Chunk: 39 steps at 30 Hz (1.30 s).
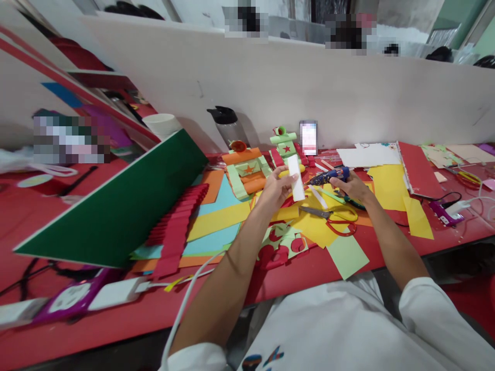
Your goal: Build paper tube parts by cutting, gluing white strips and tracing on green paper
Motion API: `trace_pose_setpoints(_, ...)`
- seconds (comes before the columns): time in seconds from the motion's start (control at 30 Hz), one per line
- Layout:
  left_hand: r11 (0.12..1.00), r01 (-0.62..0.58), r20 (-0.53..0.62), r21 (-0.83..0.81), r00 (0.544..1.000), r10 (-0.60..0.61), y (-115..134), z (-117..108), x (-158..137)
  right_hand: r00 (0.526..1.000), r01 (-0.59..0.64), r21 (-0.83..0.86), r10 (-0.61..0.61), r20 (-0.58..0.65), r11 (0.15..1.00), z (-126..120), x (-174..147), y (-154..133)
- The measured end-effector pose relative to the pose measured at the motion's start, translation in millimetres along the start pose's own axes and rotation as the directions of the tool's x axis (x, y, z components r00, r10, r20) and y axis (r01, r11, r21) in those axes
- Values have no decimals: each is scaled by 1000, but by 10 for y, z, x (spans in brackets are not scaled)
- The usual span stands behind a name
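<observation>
Grip of left hand (277,186) a pinch on white strip (295,172), of right hand (353,186) snug around blue glue gun (328,176).

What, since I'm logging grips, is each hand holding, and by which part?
The left hand holds a white strip near mid-length, thumb on its front; the right hand grips a blue glue gun by its rear end.
</observation>
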<state>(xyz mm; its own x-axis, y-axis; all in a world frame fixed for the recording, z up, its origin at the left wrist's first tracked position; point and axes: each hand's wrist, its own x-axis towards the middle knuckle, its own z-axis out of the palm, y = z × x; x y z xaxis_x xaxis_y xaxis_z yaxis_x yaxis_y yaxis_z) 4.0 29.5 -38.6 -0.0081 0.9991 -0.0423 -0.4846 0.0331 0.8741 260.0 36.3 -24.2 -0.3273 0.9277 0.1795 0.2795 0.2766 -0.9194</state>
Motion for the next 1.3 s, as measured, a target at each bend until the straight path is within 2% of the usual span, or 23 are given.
trace_pose_setpoints(0.1, 1000, 7, 25, 13, 1000, -7, -4, 19, -16, 999, -3, 11, 4, -54, 1000, 3, 7, -4)
trace_pose_setpoints(0.5, 999, 10, 90, 41, 996, -14, -36, 42, -56, 987, 77, -54, -84, -135, 996, -43, 83, 131)
trace_pose_setpoints(0.8, 998, 18, 95, 60, 995, -24, -73, 28, -50, 985, 51, -77, -63, -160, 996, -45, 69, 85)
trace_pose_setpoints(1.17, 997, 30, 118, 66, 992, -37, -66, 54, -85, 969, 83, -146, -114, -218, 986, -35, 89, 88)
trace_pose_setpoints(1.3, 997, 39, 136, 72, 990, -49, -61, 69, -97, 966, 68, -127, -98, -240, 989, -36, 89, 75)
